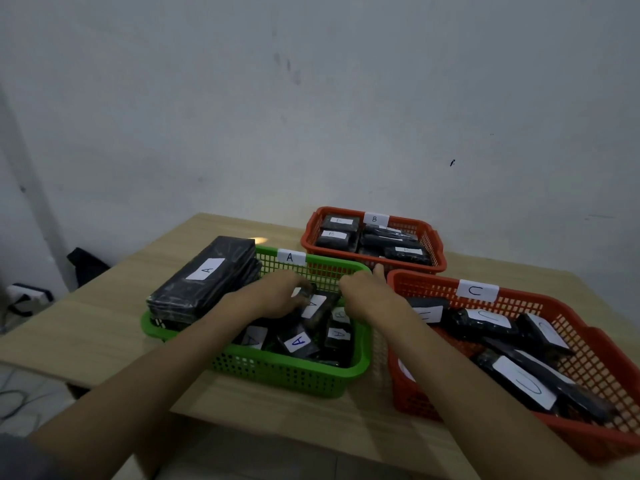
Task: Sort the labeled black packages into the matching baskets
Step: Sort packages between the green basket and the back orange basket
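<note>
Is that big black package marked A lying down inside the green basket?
No. The big package lies tilted across the green basket's left rim, propped on smaller packages rather than down inside.

Light wooden table (114, 327), green basket (287, 374) at centre, two red baskets (374, 259) (408, 393) to its right

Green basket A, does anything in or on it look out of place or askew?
Yes. The large A-labelled package lies tilted across the green basket's left rim, overhanging it, not down inside like the smaller ones. Its label matches, so it is only poorly seated.
</note>
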A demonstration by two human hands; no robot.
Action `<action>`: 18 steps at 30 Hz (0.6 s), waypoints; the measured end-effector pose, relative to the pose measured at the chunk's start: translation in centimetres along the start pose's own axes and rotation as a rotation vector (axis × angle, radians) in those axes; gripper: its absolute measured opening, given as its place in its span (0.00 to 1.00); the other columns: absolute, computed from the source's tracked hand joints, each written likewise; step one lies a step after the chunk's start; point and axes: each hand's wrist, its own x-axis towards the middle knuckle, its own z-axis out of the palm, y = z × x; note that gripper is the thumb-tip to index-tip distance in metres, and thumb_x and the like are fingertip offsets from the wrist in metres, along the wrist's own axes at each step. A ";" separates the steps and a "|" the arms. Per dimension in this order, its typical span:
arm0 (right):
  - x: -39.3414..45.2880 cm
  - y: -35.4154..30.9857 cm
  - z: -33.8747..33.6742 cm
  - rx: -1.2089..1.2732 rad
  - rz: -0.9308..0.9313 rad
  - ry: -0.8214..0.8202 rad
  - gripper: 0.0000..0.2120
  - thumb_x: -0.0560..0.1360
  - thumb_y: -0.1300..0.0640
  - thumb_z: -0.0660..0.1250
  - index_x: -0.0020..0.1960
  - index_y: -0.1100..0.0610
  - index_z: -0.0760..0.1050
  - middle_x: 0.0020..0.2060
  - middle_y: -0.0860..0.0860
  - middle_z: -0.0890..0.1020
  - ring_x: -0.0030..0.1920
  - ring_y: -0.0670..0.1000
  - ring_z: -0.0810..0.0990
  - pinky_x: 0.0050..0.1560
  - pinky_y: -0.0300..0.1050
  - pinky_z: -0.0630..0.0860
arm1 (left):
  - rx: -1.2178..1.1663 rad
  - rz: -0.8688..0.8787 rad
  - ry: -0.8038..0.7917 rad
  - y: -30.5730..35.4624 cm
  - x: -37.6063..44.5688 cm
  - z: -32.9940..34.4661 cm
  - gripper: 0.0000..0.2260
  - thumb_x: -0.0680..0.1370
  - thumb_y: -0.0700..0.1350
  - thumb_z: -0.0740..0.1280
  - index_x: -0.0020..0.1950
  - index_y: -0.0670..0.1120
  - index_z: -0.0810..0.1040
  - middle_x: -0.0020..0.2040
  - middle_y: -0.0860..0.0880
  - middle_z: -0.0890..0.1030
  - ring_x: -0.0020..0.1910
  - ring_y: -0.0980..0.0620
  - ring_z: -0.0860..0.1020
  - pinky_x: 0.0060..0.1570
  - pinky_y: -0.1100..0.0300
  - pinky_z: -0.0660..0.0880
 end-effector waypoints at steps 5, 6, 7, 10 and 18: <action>1.9 -1.0 -0.5 -0.034 0.003 -0.246 0.06 0.76 0.54 0.65 0.42 0.51 0.70 0.42 0.51 0.74 0.51 0.55 0.73 0.65 0.63 0.55 | 0.086 -0.062 0.220 -1.1 -0.2 -1.5 0.16 0.79 0.41 0.64 0.67 0.45 0.75 0.63 0.44 0.79 0.58 0.46 0.78 0.57 0.51 0.76; 2.3 -1.2 -0.4 -0.038 0.017 -0.263 0.06 0.76 0.54 0.65 0.42 0.52 0.70 0.44 0.51 0.75 0.52 0.55 0.73 0.65 0.64 0.55 | 0.075 -0.064 0.252 -1.4 -0.1 -1.7 0.16 0.79 0.41 0.63 0.66 0.46 0.76 0.61 0.44 0.79 0.56 0.46 0.78 0.56 0.52 0.77; 2.6 -1.3 -0.2 -0.047 0.026 -0.267 0.06 0.75 0.53 0.66 0.42 0.52 0.70 0.46 0.52 0.76 0.53 0.56 0.73 0.65 0.64 0.54 | 0.053 -0.069 0.279 -1.6 0.0 -1.9 0.16 0.79 0.41 0.62 0.66 0.46 0.76 0.61 0.44 0.79 0.55 0.47 0.79 0.54 0.52 0.77; 3.7 -1.4 0.2 -0.068 0.058 -0.322 0.10 0.75 0.50 0.67 0.41 0.52 0.68 0.47 0.53 0.76 0.58 0.58 0.74 0.66 0.67 0.53 | 0.014 -0.078 0.309 -1.9 0.3 -2.0 0.15 0.79 0.42 0.63 0.66 0.46 0.76 0.60 0.44 0.80 0.54 0.47 0.79 0.54 0.52 0.77; 6.0 -1.8 0.8 -0.036 0.153 -0.429 0.12 0.75 0.51 0.68 0.54 0.54 0.70 0.53 0.54 0.76 0.65 0.60 0.71 0.68 0.68 0.50 | -0.037 -0.066 0.291 -1.7 0.4 -0.8 0.15 0.79 0.45 0.64 0.65 0.46 0.76 0.61 0.46 0.79 0.58 0.48 0.77 0.58 0.52 0.75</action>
